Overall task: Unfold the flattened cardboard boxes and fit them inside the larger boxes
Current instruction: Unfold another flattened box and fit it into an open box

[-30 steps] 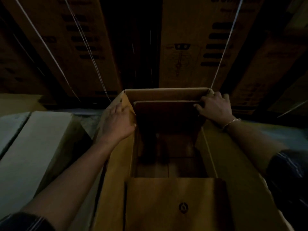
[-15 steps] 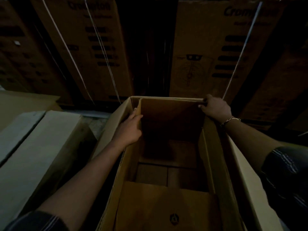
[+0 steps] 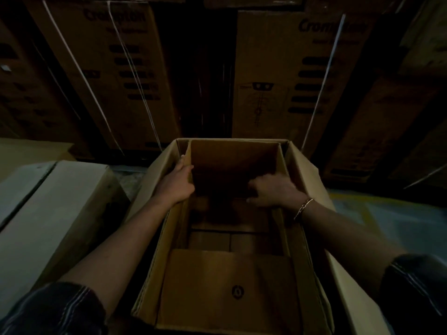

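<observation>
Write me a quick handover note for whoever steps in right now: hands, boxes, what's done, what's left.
Left hand: pressed against the inner box's left wall, thumb over its edge.
Right hand: reaching down inside the inner box, blurred; grip unclear.
Outer box: open, upright, holding the inner box at its far end.
Done: inner box unfolded and sitting in the outer box.
Left: square its walls and flaps; near flap looks unsettled.

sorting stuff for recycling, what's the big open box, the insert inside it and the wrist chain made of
Large box: brown corrugated cardboard, matte; the near left wall's cut edge seems to show fluting.
Inner box: the same matte brown board by its look, with creased fold lines; the left hand holds its side wall.
Bracelet on the right hand's wrist: probably metal, as small links catch light; the dim frame leaves it open.
</observation>
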The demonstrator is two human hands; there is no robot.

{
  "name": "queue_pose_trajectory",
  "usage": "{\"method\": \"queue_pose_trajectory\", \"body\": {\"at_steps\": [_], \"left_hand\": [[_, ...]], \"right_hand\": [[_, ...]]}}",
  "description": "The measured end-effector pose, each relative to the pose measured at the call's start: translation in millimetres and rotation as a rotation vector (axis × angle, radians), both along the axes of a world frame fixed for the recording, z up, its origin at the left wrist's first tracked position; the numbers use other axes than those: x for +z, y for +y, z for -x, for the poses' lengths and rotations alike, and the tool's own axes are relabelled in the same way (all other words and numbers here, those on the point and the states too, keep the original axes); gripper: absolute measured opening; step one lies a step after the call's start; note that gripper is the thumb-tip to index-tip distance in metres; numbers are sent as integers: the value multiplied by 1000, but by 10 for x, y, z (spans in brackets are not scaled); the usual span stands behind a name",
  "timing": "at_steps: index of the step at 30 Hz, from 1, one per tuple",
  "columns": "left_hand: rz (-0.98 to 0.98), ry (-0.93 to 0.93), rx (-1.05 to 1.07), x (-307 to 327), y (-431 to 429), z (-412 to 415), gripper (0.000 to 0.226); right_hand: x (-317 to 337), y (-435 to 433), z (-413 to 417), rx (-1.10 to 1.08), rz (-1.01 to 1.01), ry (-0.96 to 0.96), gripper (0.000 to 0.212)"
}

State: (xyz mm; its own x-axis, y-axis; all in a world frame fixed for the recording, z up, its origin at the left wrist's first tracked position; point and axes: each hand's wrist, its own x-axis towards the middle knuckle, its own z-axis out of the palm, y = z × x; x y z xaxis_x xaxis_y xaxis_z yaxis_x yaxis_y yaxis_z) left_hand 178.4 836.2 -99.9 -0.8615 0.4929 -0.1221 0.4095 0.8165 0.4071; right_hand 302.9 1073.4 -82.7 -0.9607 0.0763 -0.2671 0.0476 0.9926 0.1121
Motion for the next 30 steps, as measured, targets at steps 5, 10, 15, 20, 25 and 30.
{"method": "queue_pose_trajectory", "body": {"at_steps": [5,10,15,20,25,30], "left_hand": [[29,16,-21,4,-103,-93,72],[23,45,-63,-32,-206,-137,68],[10,44,-87,-20,-212,-95,64],[3,-15,-96,-43,-247,-75,66],[-12,-74,-82,-10,-195,-159,70],[-61,-88,-57,-59,-211,-269,80]], "right_hand": [[-285,-513,-415,-39,292,-572,53],[-180,-735,-924,1,260,-337,46],[63,-905,-1456,-4,336,-237,38],[215,-1106,-1967,12,489,-222,30],[260,-1236,-2235,12,568,-185,25],[280,-1172,-2330,-153,620,28,47]]}}
